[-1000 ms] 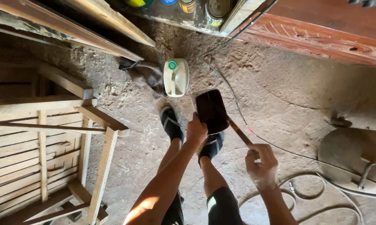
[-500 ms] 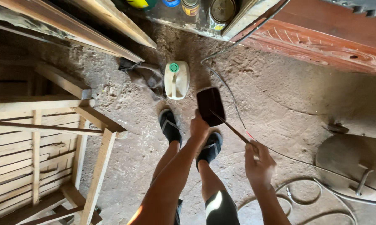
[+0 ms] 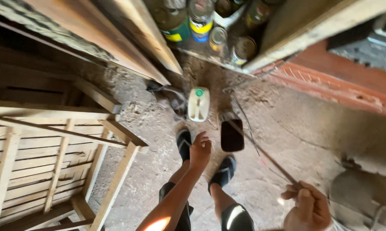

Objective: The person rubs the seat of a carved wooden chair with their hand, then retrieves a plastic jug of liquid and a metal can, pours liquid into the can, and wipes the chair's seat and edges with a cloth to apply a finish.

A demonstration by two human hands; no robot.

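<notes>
Released, left hand (image 3: 200, 150) spreads beside dark paddle (image 3: 232, 134); right hand (image 3: 306, 208) grips its handle (image 3: 270, 160).

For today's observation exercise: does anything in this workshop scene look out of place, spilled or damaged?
Nothing is clearly spilled. The white jug lies flat on the dirt floor rather than upright, and loose wire trails beside it. The right hand holds a thin stick; the left hand is empty.

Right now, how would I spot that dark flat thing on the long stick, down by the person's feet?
Start at the dusty floor below the shelf of paint cans. Just right of the white jug with its green cap lies a dark rectangular blade. Its thin handle runs back to the right hand, while the left hand hangs beside it.
</notes>
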